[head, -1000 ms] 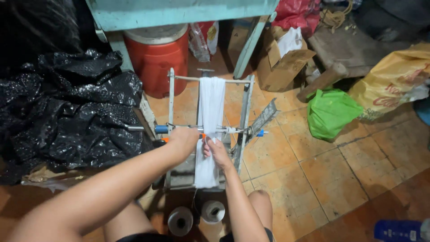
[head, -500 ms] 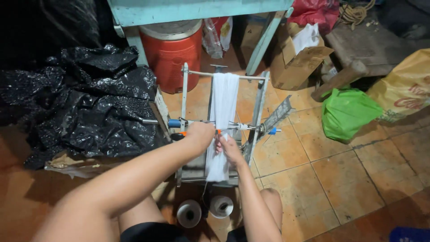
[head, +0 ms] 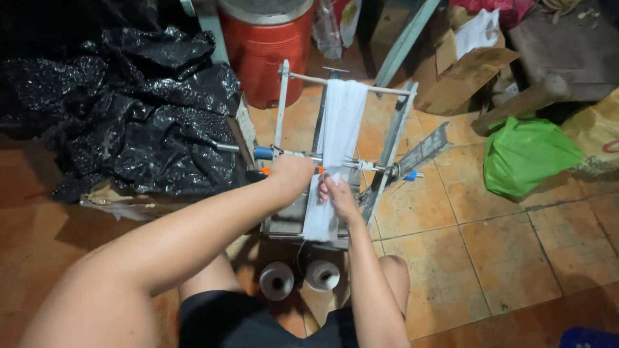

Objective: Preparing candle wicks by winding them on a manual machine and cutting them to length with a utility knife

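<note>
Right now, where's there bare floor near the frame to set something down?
Free: the tiles right of the metal frame, bordered by the green bag and the person's right knee. Also the dim floor at far left, below the black plastic sheeting. Crowded: around both thread spools, and behind the frame by the red cooler and cardboard box.

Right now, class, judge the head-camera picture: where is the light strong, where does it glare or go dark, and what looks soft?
Head view: light falls brightest on the white threads and the left forearm; specks of glare dot the black plastic sheeting; the top-left corner sinks into near black; the left hand and right hand look slightly soft.
</note>
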